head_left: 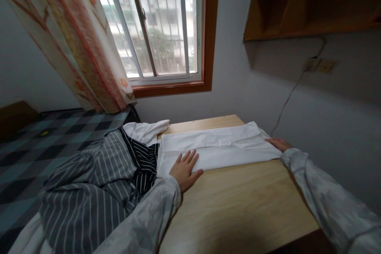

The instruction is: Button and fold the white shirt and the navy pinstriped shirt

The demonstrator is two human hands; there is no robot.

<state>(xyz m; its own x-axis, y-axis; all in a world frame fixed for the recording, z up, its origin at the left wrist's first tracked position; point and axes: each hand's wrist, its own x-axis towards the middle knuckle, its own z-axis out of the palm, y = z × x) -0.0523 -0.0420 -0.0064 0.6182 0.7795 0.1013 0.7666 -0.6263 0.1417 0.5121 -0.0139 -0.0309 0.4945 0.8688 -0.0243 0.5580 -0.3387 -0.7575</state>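
Note:
A white garment (220, 145), folded into a long strip, lies across the wooden table (238, 198). Its exact kind does not show. My left hand (185, 170) rests flat near the strip's left end, fingers spread over the cloth and the thumb by its near edge. At the opposite end, my right hand (279, 144) touches the cloth's edge with its fingers stretched out; part of that hand is turned away. Left of the strip sits a heap of striped grey and black clothing (89, 190), with a white cloth (147, 130) behind it.
A bed with a checked cover (24, 170) stands on the left. Behind the table are a window (160, 27) and a flowered curtain (68, 39). A wooden shelf (279, 27) hangs at upper right, above a wall socket (320, 65) with a cable (287, 101).

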